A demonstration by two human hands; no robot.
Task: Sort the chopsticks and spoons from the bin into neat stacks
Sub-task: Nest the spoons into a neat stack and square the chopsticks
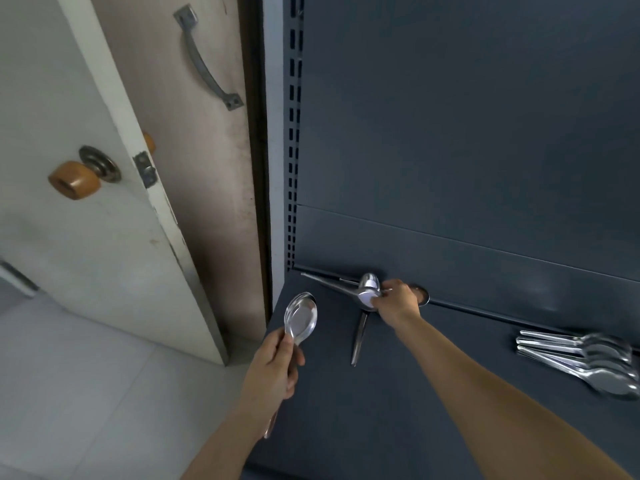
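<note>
Here, a steel spoon stands bowl up just off the front left corner of the dark grey shelf, its hollow turned toward the camera. A doubled rim suggests a second spoon nested behind it, though I cannot tell for sure. The left hand grips it by the handle, fingers curled round and thumb pressed along the stem.

At the back of the shelf, left of its middle, a few loose spoons lie crossed: one handle runs left along the back edge, another points toward the shelf's front, and two bowls overlap where they meet. The right hand reaches across the shelf to them, its fingertips curled onto the overlapping bowls and pinching them. How many spoons lie under that hand cannot be told.

At the right end of the shelf, near its back edge, a stack of spoons lies flat, handles pointing left and bowls nested to the right; it is blurred.

A grey back panel rises behind the shelf, and a slotted upright stands at its back left corner. Left of the shelf a pale door with a wooden knob stands ajar over a light tiled floor, with a metal pull handle on the beige surface behind it.
</note>
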